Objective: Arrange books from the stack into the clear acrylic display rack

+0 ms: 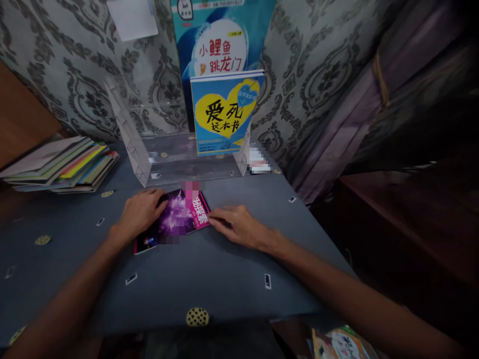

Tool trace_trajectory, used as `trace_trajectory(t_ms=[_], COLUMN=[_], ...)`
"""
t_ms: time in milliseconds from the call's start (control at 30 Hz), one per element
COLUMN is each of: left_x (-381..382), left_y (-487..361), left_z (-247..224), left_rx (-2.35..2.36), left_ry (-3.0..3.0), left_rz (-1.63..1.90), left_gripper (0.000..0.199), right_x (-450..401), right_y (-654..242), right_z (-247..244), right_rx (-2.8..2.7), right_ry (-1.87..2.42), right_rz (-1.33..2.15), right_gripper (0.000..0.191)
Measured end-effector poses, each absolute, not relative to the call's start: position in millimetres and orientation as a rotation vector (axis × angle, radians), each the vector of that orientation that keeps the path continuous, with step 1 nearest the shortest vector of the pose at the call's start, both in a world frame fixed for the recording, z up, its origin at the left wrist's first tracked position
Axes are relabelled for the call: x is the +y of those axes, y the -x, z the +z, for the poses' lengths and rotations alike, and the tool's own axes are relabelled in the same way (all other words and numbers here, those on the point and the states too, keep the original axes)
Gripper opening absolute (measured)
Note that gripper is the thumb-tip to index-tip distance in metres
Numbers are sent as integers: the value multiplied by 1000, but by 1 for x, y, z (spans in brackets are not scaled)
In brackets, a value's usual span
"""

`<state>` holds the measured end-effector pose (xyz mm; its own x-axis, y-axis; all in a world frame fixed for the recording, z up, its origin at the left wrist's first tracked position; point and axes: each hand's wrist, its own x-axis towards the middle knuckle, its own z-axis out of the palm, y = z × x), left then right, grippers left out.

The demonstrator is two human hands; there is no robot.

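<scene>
A purple and black book (pixel 175 212) with a pink strip lies at a slant on the blue-grey tablecloth, parts of its cover blurred out by pixels. My left hand (pixel 144 209) covers its left part, the thumb on the cover and the fingers closed around the far edge. At the book's right edge, my right hand (pixel 239 224) is closed in a pinch on the pink end. Behind them is a clear acrylic book stand (pixel 138 159). A blue book with a yellow heart (pixel 222 117) stands upright at its right side. Behind that rises a taller teal book (pixel 224 30).
A stack of books and papers (pixel 69 164) lies at the table's left. A partly pixelated white item (pixel 258 160) is right of the stand. The table's right edge (pixel 318 224) drops off toward a purple curtain (pixel 337 114). Below the front edge is a colourful book (pixel 337 344).
</scene>
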<state>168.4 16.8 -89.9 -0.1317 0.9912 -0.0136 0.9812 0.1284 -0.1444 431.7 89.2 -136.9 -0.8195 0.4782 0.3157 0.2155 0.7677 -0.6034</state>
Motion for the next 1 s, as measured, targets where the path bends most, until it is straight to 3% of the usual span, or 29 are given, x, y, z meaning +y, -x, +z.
trace_trajectory(t_ms=[200,600,800,1000], left_x=[10,11,7,-12], left_y=[-169,-169,-188,-213], left_z=[-84,-100,-87,-88], left_rx=[-2303,-2276,-2323,-1842], left_ry=[2008,2196,2005,2692], left_rz=[327,91,286,53], left_gripper=[36,31,31,31], right_x=[100,141,143,143], right_y=[-430,-413,-413,-416], right_z=[-142,-150,-159,-163], right_rx=[-2478,-2408,-2343,-2351], right_ry=[611,704,638,624], right_rz=[736,780,832,839], right_gripper=[30,29,26,27])
